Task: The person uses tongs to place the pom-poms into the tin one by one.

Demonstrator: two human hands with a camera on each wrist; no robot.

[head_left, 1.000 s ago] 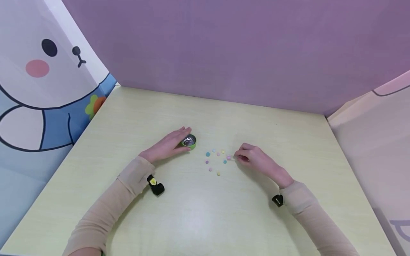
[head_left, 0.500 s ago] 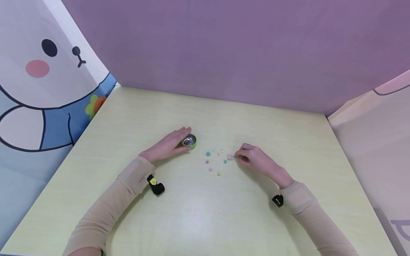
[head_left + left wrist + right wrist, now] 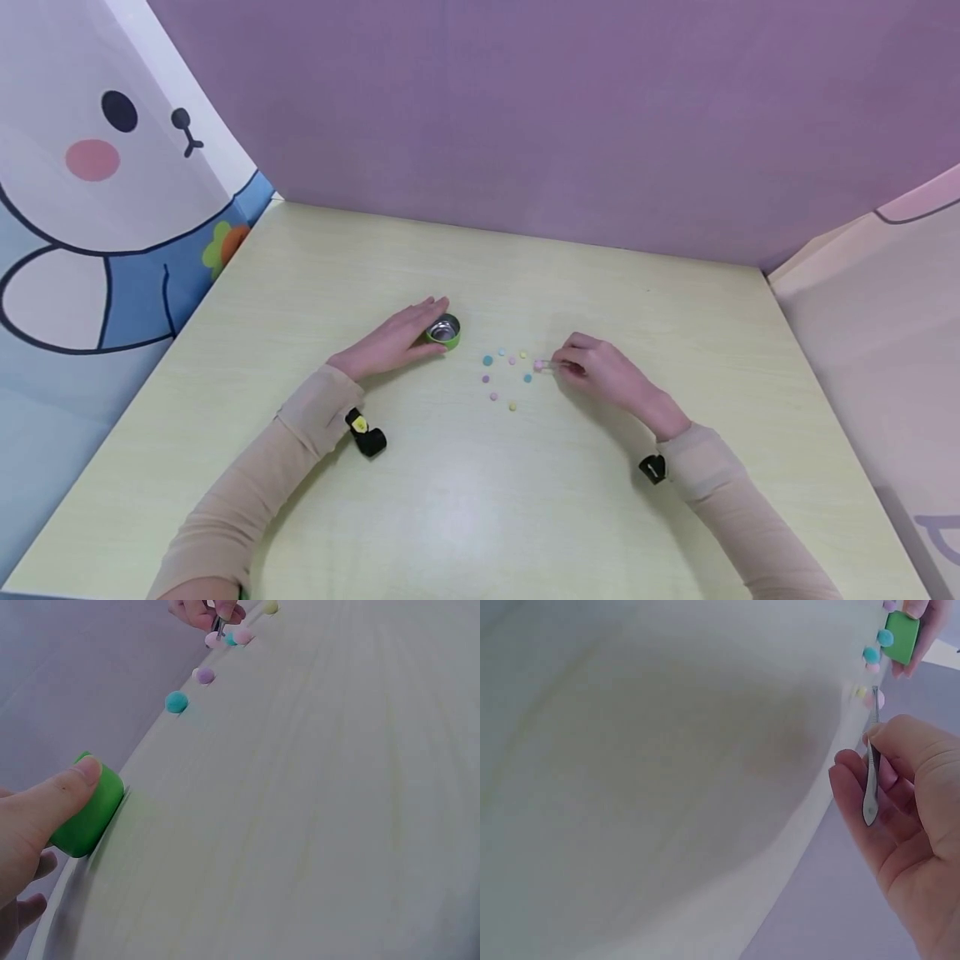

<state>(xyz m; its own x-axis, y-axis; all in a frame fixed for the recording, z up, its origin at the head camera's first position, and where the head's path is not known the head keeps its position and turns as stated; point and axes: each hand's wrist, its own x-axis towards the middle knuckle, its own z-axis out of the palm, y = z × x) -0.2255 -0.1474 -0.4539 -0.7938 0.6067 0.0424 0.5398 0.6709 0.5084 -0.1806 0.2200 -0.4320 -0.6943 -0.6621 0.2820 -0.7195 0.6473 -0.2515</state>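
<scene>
In the head view my left hand point(image 3: 393, 340) holds a small green tin point(image 3: 452, 342) with a shiny metal inside, thumb on its near side and fingers on its far side. The left wrist view shows the thumb pressed on the green wall point(image 3: 96, 814). My right hand point(image 3: 603, 372) pinches metal tweezers point(image 3: 871, 791) between thumb and fingers. A pink pom-pom point(image 3: 537, 365) sits at the tweezer tips, seemingly just off the table. To its left lie several loose pom-poms, among them a teal one point(image 3: 487, 361), a purple one point(image 3: 485, 379) and a yellow one point(image 3: 512, 407).
The pale wooden table point(image 3: 450, 500) extends widely around both hands. A purple panel point(image 3: 525, 125) stands along its far edge. At the left is a wall sheet with a cartoon animal point(image 3: 52, 200), and a pale sheet point(image 3: 885, 375) borders the right side.
The tweezers and the pink pom-pom at their tips have shifted very slightly up and to the right. My left hand stays around the tin. The loose pom-poms lie as before.
</scene>
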